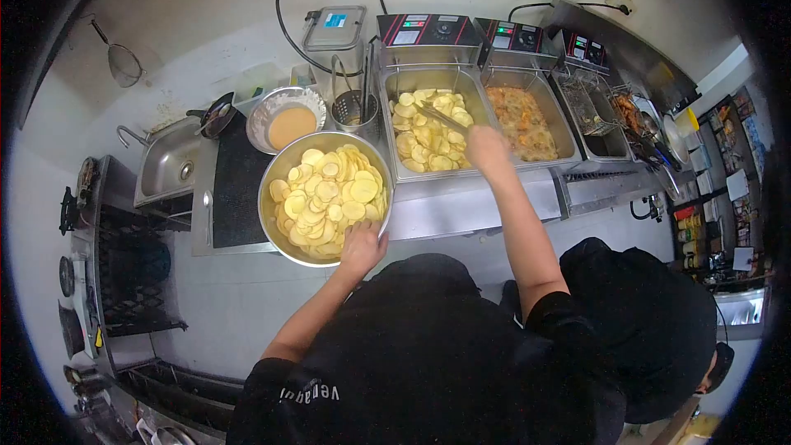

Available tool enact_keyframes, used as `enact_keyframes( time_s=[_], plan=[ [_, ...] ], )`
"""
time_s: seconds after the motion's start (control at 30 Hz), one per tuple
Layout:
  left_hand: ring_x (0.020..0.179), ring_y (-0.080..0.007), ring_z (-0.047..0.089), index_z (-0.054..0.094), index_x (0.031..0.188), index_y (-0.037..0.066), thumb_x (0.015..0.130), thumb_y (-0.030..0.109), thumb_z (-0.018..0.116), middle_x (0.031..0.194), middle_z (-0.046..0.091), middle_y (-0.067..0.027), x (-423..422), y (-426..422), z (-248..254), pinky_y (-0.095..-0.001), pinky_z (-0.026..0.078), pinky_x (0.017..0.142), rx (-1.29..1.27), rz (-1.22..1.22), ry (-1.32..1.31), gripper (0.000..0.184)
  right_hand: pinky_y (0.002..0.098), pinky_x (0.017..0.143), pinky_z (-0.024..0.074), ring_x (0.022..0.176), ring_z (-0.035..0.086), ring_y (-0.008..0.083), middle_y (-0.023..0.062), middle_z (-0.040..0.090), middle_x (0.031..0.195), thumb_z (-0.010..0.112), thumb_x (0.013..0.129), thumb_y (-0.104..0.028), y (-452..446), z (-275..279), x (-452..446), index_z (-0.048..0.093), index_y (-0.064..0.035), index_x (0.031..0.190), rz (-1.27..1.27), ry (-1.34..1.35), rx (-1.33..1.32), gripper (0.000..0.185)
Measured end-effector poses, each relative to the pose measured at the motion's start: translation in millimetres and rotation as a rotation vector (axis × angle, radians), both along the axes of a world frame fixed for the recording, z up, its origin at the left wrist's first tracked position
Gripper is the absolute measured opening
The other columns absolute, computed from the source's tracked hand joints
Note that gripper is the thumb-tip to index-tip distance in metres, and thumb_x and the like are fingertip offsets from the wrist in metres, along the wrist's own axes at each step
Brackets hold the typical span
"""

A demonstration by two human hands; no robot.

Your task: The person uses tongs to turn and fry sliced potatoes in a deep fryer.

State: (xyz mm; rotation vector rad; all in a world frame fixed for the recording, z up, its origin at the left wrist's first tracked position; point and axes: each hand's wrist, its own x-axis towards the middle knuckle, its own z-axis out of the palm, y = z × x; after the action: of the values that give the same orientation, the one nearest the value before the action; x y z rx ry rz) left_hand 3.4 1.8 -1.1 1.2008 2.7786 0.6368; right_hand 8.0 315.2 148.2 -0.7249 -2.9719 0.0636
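Resting over the near rim of a round, smooth metal bowl (284, 163), the left hand (363, 249) has its fingers bent against thin, pale-yellow potato slices (321, 189), heaped in overlapping discs; whether it pinches any, I cannot tell. Beyond the flat, dull-sheened metal counter (437, 213), the right hand (488, 148) is closed firmly round one end of a slim metal utensil (446, 120). Its long axis slants away from the hand, its far end pointing leftward and toward the back wall (222, 0), among more slices (416, 144) in the rectangular metal fryer tank (432, 78). Beside that tank, frothy orange-brown food (521, 124) fills another. Farthest back stand glossy black control panels (430, 30) with red lines.
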Motion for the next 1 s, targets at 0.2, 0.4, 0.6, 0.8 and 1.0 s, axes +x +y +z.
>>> enact_keyframes(
  time_s=[0.2, 0.4, 0.6, 0.8, 1.0],
  plan=[
    [0.091, -0.0385, 0.061, 0.064, 0.095, 0.0, 0.089, 0.027, 0.066, 0.092, 0.063, -0.0191, -1.0, -0.8, 2.1, -0.05, 0.047, 0.081, 0.021, -0.006, 0.005, 0.028, 0.046, 0.078, 0.0573, 0.087, 0.072, 0.0375, 0.0216, 0.073, 0.091, 0.06, 0.081, -0.008, -7.2, -4.2, 14.9, 0.073, -0.002, 0.086, -0.002, -0.044, -0.053, 0.016],
    [0.093, -0.0365, 0.061, 0.066, 0.102, 0.002, 0.09, 0.027, 0.064, 0.096, 0.064, -0.0177, -1.0, -1.7, 1.4, -0.0504, 0.046, 0.081, -0.01, -0.005, -0.03, 0.027, 0.0452, 0.075, 0.0581, 0.087, 0.072, 0.0375, 0.0213, 0.073, 0.089, 0.064, 0.08, -0.009, -3.7, 23.4, 18.4, 0.074, -0.0036, 0.084, -0.078, -0.023, 0.002, 0.012],
    [0.093, -0.037, 0.061, 0.066, 0.103, 0.002, 0.09, 0.027, 0.064, 0.096, 0.064, -0.0181, -2.2, -0.7, 1.0, -0.0508, 0.047, 0.081, -0.006, -0.014, -0.028, 0.028, 0.0411, 0.073, 0.059, 0.086, 0.073, 0.0327, 0.0182, 0.069, 0.099, 0.063, 0.083, -0.007, -13.7, -18.6, -16.3, 0.073, -0.0037, 0.092, 0.035, 0.069, 0.13, 0.014],
    [0.092, -0.0368, 0.062, 0.067, 0.103, 0.002, 0.089, 0.027, 0.065, 0.093, 0.064, -0.0174, -0.7, -1.7, 0.4, -0.0509, 0.047, 0.081, 0.031, -0.002, 0.013, 0.028, 0.0411, 0.075, 0.0586, 0.088, 0.072, 0.0316, 0.0175, 0.068, 0.102, 0.06, 0.085, -0.008, -11.6, -33.5, -35.9, 0.072, -0.0038, 0.094, 0.068, 0.059, 0.144, 0.016],
    [0.091, -0.0366, 0.062, 0.066, 0.1, 0.003, 0.089, 0.026, 0.066, 0.092, 0.063, -0.0171, 1.1, -1.3, 1.9, -0.0507, 0.046, 0.082, 0.027, -0.004, -0.001, 0.026, 0.0447, 0.075, 0.0581, 0.085, 0.073, 0.0359, 0.0193, 0.073, 0.09, 0.058, 0.085, -0.007, 21.6, -27.0, -22.1, 0.074, -0.0046, 0.089, -0.017, 0.055, 0.105, 0.016]
  ],
)
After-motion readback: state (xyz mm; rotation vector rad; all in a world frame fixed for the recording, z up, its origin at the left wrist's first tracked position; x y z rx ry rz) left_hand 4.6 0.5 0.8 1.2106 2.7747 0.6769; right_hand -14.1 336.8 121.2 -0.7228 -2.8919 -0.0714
